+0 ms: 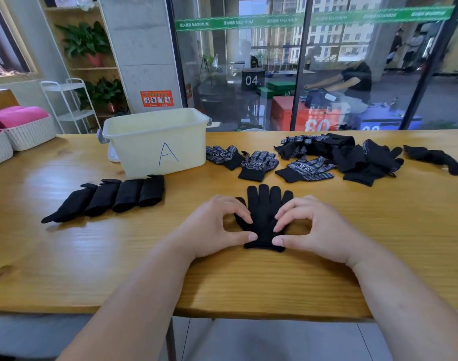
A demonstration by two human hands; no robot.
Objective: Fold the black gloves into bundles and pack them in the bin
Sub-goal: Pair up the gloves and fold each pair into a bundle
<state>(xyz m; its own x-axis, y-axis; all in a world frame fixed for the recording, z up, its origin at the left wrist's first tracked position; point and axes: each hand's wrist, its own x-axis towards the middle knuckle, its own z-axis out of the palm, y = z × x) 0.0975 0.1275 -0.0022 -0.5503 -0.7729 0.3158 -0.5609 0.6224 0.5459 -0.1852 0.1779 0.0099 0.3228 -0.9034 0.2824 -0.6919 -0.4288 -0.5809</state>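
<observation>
A black glove (264, 212) lies flat on the wooden table (379, 230), fingers pointing away from me. My left hand (217, 225) pinches its left side and cuff corner with curled fingers and thumb. My right hand (311, 225) pinches the right side the same way. Several folded glove bundles (113, 196) lie in a row at the left. The cream bin (154, 142) marked "A" stands behind them. Loose dotted gloves (259, 162) and a heap of black gloves (353, 155) lie at the back right.
White woven baskets (21, 134) with pink cloth stand at the far left of the table. A lone glove (433, 158) lies at the far right. A glass wall rises behind the table. The table's front edge runs just under my forearms.
</observation>
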